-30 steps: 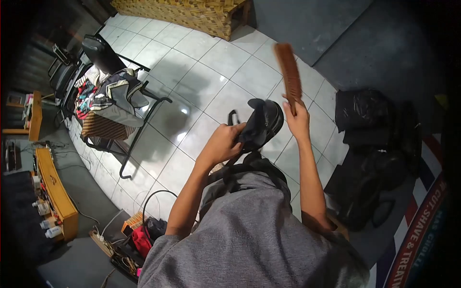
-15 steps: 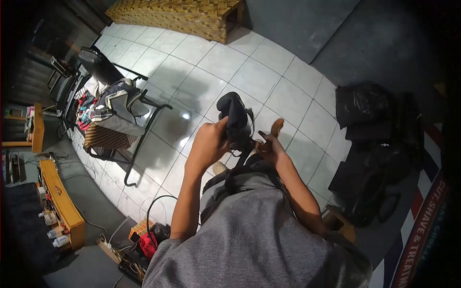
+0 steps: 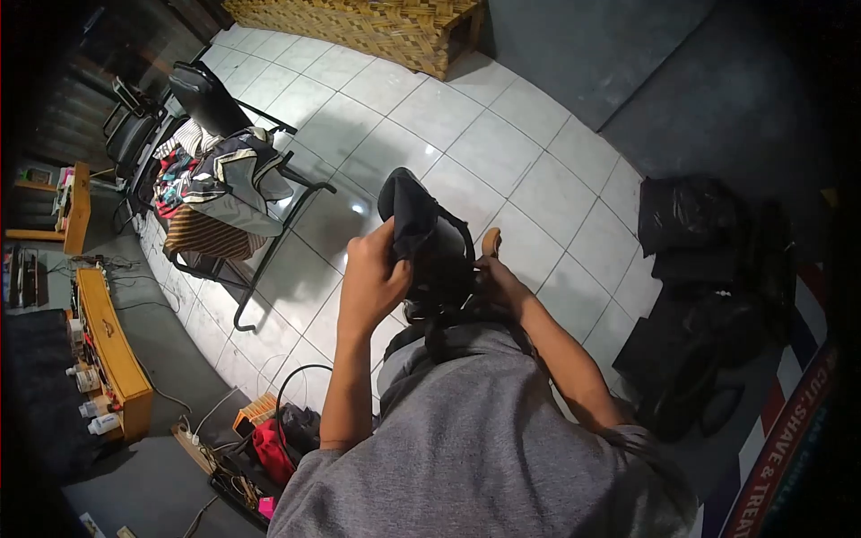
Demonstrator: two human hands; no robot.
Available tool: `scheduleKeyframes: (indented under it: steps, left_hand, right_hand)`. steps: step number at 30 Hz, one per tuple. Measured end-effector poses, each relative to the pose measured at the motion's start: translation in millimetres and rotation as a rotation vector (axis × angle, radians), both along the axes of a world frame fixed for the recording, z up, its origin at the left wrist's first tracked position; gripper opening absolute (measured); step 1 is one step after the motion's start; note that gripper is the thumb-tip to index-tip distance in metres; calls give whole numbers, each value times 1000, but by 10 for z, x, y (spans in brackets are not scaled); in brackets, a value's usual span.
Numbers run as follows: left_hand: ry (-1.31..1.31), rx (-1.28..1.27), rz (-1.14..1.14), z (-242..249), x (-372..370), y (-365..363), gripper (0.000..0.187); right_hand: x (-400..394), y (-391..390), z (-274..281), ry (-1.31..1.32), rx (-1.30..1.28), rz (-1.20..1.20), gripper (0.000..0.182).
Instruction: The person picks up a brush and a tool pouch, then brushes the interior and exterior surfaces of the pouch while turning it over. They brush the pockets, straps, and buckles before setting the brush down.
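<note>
A black cloth bag or pouch (image 3: 414, 215) with a strap along its right side is held up in front of my body, its opening facing me. My left hand (image 3: 372, 287) grips its left edge, fingers closed on the dark cloth. My right hand (image 3: 500, 285) is closed at the bag's lower right side. A tan, curved, handle-like piece (image 3: 491, 240) sticks up from the right hand; its lower part is hidden. The inside of the bag is too dark to make out.
On the left, a black-framed chair (image 3: 202, 94) carries a heap of clothes (image 3: 224, 170). A wooden shelf (image 3: 112, 350) with bottles is at lower left, near a red cloth (image 3: 272, 448). Black bags (image 3: 686, 215) lie at right. A woven bench (image 3: 359, 27) stands at the back.
The bag has shifted left and spread wider, its opening showing more. My left hand moved slightly left. My right hand drew in against the bag, the tan piece moving with it.
</note>
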State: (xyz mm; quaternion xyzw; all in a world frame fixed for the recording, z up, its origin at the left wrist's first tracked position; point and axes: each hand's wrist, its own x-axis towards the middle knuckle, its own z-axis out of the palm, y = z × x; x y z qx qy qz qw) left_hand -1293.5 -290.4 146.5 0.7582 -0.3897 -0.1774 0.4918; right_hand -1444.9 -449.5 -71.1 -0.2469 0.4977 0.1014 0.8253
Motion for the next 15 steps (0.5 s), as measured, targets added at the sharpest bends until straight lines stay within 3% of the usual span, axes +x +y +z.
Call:
scheduleKeyframes:
  steps: [2, 3, 6, 8, 12, 14, 15]
  left_hand:
    - [-31, 57, 30, -94, 7, 18, 30]
    - [-60, 109, 49, -174, 8, 14, 29]
    - [-250, 235, -146, -591, 79, 64, 26]
    - [-234, 236, -151, -674, 67, 37, 22]
    - [65, 320, -418, -720, 106, -28, 24]
    - [365, 188, -572, -713, 42, -41, 20]
    - [365, 185, -575, -721, 20, -53, 20]
  right_hand:
    - [-3, -63, -94, -106, 60, -16, 21]
    - [36, -73, 75, -151, 89, -10, 38]
    - [145, -32, 623, -363, 52, -132, 35]
    - [154, -19, 964, -498, 39, -92, 31]
    - [180, 180, 1805, -706, -69, -76, 28]
    - [174, 179, 2046, -765, -172, -56, 28]
    - [185, 133, 2137, -862, -252, 22, 29]
